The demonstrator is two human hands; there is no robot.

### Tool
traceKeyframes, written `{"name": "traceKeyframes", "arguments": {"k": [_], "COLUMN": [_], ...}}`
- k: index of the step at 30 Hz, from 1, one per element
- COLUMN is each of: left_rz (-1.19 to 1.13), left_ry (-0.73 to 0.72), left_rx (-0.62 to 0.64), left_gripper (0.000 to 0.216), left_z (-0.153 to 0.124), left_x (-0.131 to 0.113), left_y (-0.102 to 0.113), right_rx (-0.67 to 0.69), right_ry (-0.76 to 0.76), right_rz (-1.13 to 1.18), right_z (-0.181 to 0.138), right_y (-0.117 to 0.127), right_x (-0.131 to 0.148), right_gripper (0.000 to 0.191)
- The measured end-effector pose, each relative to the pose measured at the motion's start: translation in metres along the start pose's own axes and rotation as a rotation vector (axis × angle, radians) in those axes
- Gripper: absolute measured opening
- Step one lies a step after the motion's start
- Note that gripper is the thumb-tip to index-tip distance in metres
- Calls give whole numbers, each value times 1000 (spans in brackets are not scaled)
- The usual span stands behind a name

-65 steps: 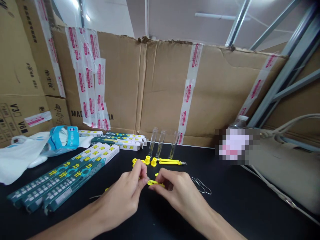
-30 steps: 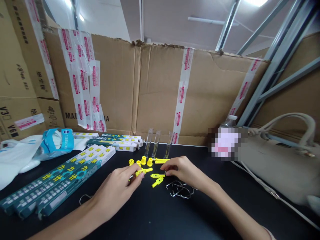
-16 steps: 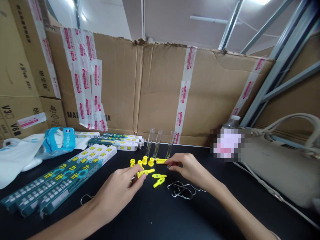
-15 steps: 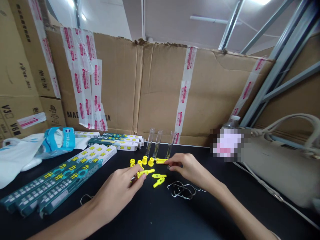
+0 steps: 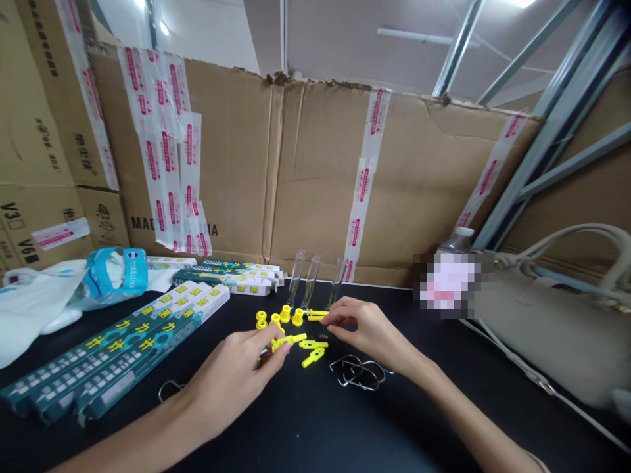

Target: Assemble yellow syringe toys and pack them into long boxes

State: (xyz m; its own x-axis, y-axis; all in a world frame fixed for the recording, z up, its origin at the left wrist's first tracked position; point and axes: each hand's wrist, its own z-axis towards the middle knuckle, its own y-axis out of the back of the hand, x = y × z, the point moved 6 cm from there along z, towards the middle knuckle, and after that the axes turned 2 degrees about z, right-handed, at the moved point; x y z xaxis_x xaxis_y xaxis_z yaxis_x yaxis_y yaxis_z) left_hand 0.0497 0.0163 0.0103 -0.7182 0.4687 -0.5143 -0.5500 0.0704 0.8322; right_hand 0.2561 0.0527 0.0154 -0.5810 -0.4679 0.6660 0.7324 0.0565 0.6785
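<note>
My left hand (image 5: 249,360) is closed, its thumb and fingers pinching a slim yellow plastic piece (image 5: 297,338). Right of it on the black tabletop lie two similar slotted yellow pieces (image 5: 313,357). A small coil spring (image 5: 323,336) rests just below the fingertips of my right hand (image 5: 357,325), whose thumb and index finger are slightly apart with nothing seen between them. Beyond the hands are several yellow caps (image 5: 297,318) and three clear tubes (image 5: 310,282) standing upright. Below my right hand sits a tangle of bent metal hooks (image 5: 357,372).
Long green-and-white boxes (image 5: 148,348) lie at the left, with more behind. A blue-and-white plastic packet (image 5: 116,276) is at the far left. A beige handbag (image 5: 547,328) and a bottle (image 5: 461,240) stand at the right. A cardboard wall (image 5: 315,177) closes off the back.
My right hand has let go of the small spring, which now lies on the tabletop. Its fingertips shifted slightly up and left. My left hand has hardly moved.
</note>
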Motion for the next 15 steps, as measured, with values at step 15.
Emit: {"name": "traceKeyframes", "arguments": {"k": [15], "left_rz": [-77], "left_ry": [-11], "left_rx": [25], "left_gripper": [31], "left_z": [0], "left_x": [1], "left_y": [-3], "right_rx": [-120], "right_ry": [-186], "right_rz": [761], "right_z": [-8], "right_y": [-30], "right_x": [20], "right_gripper": [23]}}
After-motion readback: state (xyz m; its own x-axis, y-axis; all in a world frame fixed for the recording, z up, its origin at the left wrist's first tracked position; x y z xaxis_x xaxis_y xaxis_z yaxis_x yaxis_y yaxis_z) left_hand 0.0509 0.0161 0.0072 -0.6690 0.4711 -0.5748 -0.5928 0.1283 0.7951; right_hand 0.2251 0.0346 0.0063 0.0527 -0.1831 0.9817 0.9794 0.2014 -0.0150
